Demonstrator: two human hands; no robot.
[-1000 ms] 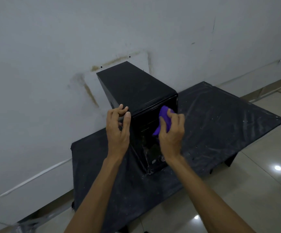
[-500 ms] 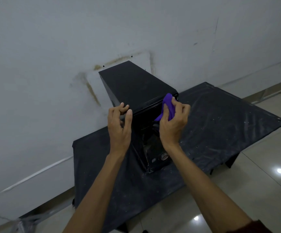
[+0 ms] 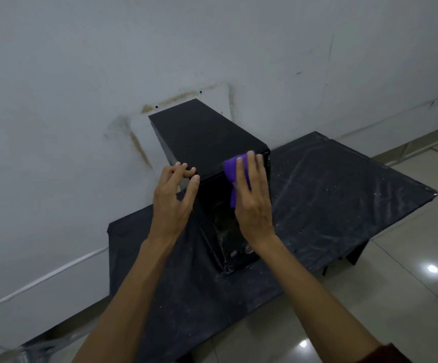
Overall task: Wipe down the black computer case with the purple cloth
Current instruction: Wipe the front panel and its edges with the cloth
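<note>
Black table (image 3: pixel 343 179): right hand (image 3: pixel 254 203) presses cloth (image 3: pixel 229 169) onto case (image 3: pixel 202 137).

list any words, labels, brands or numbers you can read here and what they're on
None can be read.
black computer case: no label or brand shows on its top or front; the small round parts low on the front are too blurred to show any marking.
purple cloth: plain.
black table cover: pale specks only.
wall: stains, no writing.
</note>
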